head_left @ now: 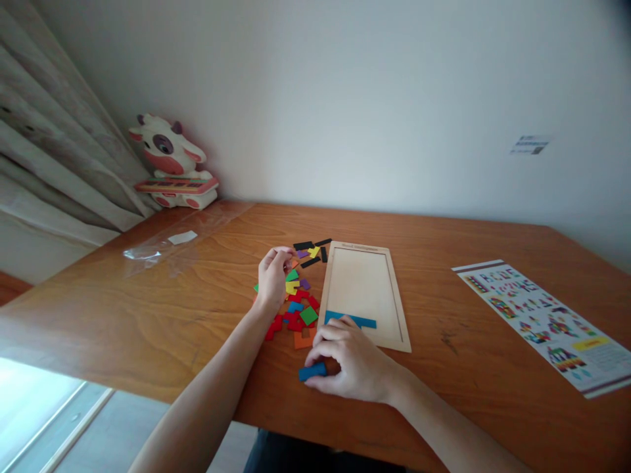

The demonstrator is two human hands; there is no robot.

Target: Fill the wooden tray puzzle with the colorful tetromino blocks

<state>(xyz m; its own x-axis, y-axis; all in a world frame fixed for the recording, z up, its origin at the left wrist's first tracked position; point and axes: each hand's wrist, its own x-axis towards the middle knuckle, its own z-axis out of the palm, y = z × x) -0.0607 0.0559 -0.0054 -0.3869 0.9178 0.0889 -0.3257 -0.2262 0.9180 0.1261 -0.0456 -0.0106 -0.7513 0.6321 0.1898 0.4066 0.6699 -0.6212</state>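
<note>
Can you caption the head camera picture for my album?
Right hand holds a blue piece near the tray, left hand by the colorful pile, toy cow at the back.

Pale wall (345, 118) across the top; draped curtain (44, 125), upper left; brown wooden worktop (428, 269) mid-frame; pale floor (116, 430), brightly lit, lower left.

A brown, wood-grained surface (428, 276) carries a shallow wooden tray (357, 282), with loose coloured pieces (296, 307) scattered just to the tray's left, black strips (310, 262) near its far left corner, a printed sheet (542, 322) well apart to its right, and clear plastic wrapping (148, 256) and a cow-shaped toy keyboard (177, 180) farther off to its left
</note>
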